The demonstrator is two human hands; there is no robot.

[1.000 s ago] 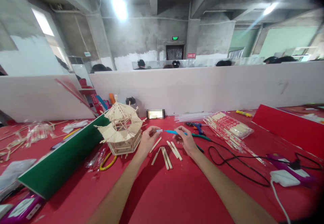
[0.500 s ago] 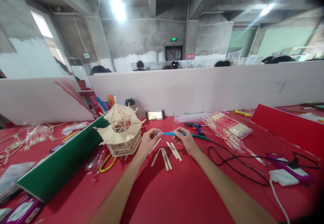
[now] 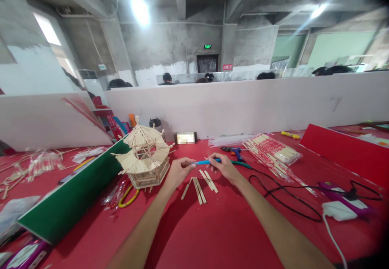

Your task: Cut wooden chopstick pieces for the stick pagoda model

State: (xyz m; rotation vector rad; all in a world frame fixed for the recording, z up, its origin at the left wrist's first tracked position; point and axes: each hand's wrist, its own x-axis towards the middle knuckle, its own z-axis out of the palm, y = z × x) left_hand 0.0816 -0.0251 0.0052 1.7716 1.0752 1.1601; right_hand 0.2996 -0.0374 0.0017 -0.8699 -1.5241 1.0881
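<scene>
Above the red table, my left hand point(image 3: 180, 171) pinches the left end of a slim blue pen point(image 3: 204, 162) between thumb and fingers. The fingers of my right hand point(image 3: 224, 167) are closed around its other end, so the pen lies almost level between both hands. Short wooden sticks point(image 3: 199, 190) rest on the table just below them. To the left of my left hand stands a small pavilion model point(image 3: 144, 159) built of wooden sticks. A teal curved handle point(image 3: 242, 164) lies beside my right hand, partly hidden by it.
Behind my right hand lies a blue glue gun point(image 3: 234, 152). Packs of sticks point(image 3: 273, 151) lie farther right, with a black cable point(image 3: 285, 204) in front. A green board point(image 3: 73, 192) stands at left, a red board point(image 3: 343, 151) at right. A white partition point(image 3: 243, 105) closes the back.
My left hand has shifted slightly down and the pen now tilts a little, its left end lower. A stick that showed beside my left hand is out of sight.
</scene>
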